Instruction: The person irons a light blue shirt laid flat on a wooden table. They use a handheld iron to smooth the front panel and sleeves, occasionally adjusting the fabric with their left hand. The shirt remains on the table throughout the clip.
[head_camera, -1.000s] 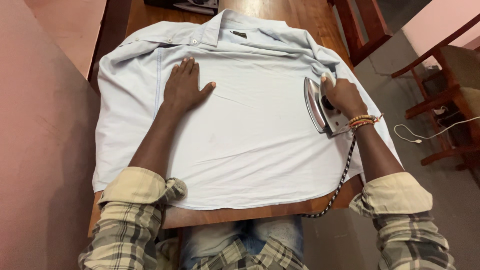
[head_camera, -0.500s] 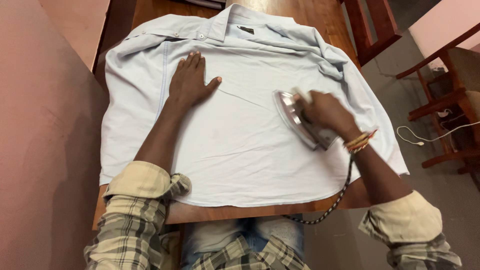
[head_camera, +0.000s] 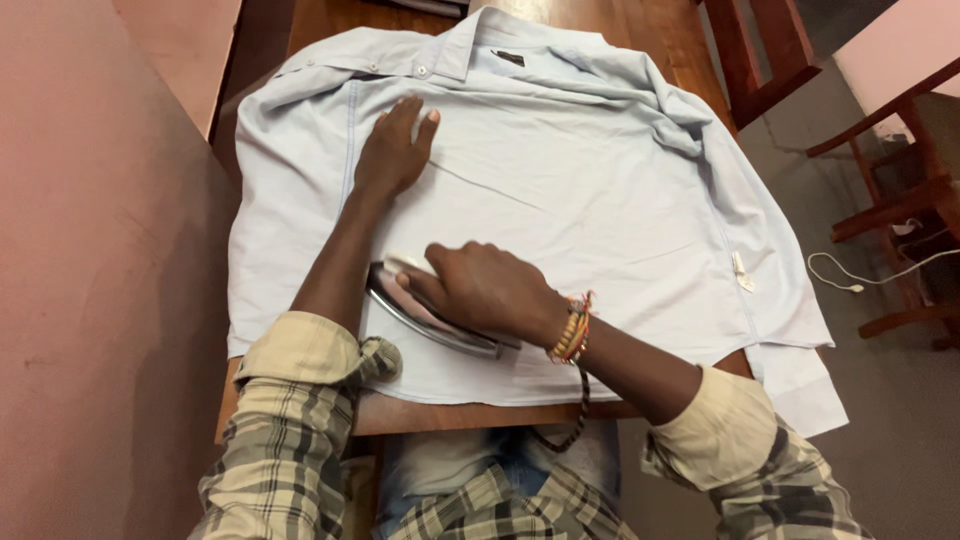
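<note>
Shirt (head_camera: 560, 190), pale blue, lies back-up and spread across the wooden surface (head_camera: 470, 415), its collar at the far edge and its hem close to my body. My left hand (head_camera: 392, 150) rests flat on the cloth near the collar, fingers together and pressing down, pinning the fabric beside the stitched side seam. My right hand (head_camera: 480, 290) is curled tight around the handle of the iron (head_camera: 425, 315), which sits on the lower left part of the shirt, just beside my left forearm, its metal soleplate edge showing under my knuckles. Its braided cord (head_camera: 572, 420) drops off the near edge by my wrist. To do this well, I judge I should keep the plate flat, draw the cloth taut between the pinning hand and the iron, steer clear of my own forearm, and mind that the cord does not drag the hem. A crease running from my left hand toward the middle needs smoothing flat first.
</note>
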